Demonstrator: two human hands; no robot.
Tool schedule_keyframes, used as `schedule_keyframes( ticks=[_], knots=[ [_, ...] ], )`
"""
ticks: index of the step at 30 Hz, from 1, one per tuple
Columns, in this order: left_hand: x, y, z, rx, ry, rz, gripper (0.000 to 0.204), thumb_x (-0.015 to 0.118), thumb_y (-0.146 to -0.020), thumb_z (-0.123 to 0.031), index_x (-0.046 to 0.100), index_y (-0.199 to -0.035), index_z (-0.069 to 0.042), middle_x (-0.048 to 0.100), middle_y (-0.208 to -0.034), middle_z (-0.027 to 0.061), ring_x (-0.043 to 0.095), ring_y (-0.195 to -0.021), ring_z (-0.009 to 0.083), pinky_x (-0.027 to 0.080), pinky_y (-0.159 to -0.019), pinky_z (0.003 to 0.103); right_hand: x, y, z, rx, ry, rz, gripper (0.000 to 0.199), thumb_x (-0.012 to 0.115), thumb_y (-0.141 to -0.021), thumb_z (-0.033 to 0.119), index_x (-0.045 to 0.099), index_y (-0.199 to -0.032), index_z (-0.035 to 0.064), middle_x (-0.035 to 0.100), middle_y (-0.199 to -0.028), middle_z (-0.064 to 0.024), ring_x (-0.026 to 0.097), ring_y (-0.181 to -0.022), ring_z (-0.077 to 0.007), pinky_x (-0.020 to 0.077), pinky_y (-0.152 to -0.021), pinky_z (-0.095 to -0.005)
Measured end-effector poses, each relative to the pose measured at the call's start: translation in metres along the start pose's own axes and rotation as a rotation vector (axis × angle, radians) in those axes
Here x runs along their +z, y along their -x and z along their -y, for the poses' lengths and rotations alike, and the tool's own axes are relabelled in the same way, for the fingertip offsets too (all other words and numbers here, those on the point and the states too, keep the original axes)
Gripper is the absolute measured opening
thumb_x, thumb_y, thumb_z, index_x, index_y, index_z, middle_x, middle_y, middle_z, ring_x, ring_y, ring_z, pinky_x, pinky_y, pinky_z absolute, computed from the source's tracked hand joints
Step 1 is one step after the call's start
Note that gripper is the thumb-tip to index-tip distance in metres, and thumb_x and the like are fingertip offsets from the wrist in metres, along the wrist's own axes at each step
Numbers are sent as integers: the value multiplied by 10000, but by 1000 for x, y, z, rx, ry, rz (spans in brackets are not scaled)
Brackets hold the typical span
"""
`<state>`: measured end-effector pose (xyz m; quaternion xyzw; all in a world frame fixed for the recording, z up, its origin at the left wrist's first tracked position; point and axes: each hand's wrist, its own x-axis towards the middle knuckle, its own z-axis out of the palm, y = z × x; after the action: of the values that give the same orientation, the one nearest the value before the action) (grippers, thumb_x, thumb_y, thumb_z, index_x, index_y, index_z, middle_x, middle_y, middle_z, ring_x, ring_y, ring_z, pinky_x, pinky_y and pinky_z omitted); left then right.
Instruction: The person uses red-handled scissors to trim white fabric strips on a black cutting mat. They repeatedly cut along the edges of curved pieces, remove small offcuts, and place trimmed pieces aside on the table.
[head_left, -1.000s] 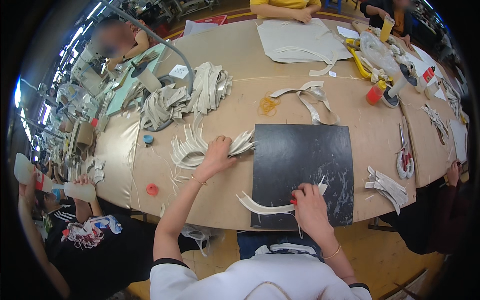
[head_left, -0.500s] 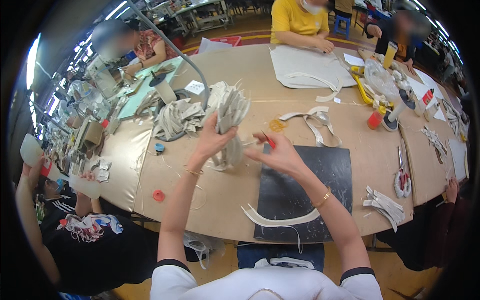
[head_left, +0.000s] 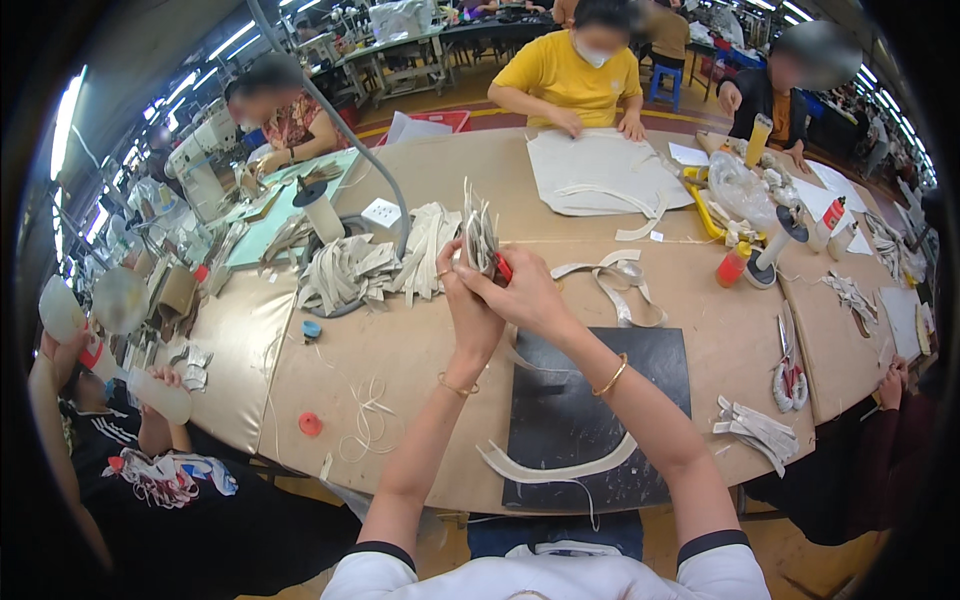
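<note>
Near the far left corner of a black mat (head_left: 565, 420), the left hand (head_left: 472, 308) grips pale strips (head_left: 477, 232), the right hand (head_left: 530, 292) a red tool (head_left: 503, 267).

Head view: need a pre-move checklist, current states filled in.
1. Strip bundle held: ok, left grip is closed around it.
2. Red tool in hand: ok, in the right grip, against the bundle.
3. Red tool's tip in sight: cannot tell, hidden at the bundle.
4. Curved strip on the black mat fully visible: not ok, right forearm seems to cover one end.
5. Scissors apart from both grips: ok, right of the mat.
</note>
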<state>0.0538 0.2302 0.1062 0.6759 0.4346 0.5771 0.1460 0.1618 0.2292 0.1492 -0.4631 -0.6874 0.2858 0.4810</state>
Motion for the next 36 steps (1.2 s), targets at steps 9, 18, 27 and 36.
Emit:
schedule_keyframes(
  ticks=[9, 18, 27, 36],
  knots=[
    [18, -1, 16, 80, -171, 193, 889, 598, -929, -277, 58, -1552, 54, 119, -1606, 299, 208, -1482, 389, 158, -1195, 453, -17, -7, -18, 170, -86, 65, 622, 710, -805, 551, 675, -807, -70, 626, -625, -152, 604, -573, -202, 498, -587, -378],
    [69, -34, -59, 21, 433, 514, 975, 628, -882, -179, -37, -1574, -13, -17, -1649, 202, 62, -1526, 303, 126, -1220, 398, -139, -4, -21, 302, -438, 60, 416, 681, -915, 411, 666, -1002, 4, 608, -683, -19, 509, -524, -82, 408, -468, -282],
    [55, 102, -64, -19, -93, 437, 864, 691, -823, -115, 200, -1508, 73, 69, -1593, 323, 122, -1473, 503, 131, -1191, 533, -373, -113, -99, 493, -357, -408, 166, 725, -886, 248, 692, -945, 96, 459, -577, 47, 357, -417, -80, 256, -386, -279],
    [-37, 226, -73, -625, -679, 678, 806, 627, -904, -287, 224, -1526, 30, 169, -1556, 358, 149, -1439, 535, 120, -1193, 563, -525, -229, -243, 443, 579, -887, 578, 684, -830, 440, 688, -955, -125, 708, -984, -281, 714, -931, -390, 558, -810, -456]
  ],
)
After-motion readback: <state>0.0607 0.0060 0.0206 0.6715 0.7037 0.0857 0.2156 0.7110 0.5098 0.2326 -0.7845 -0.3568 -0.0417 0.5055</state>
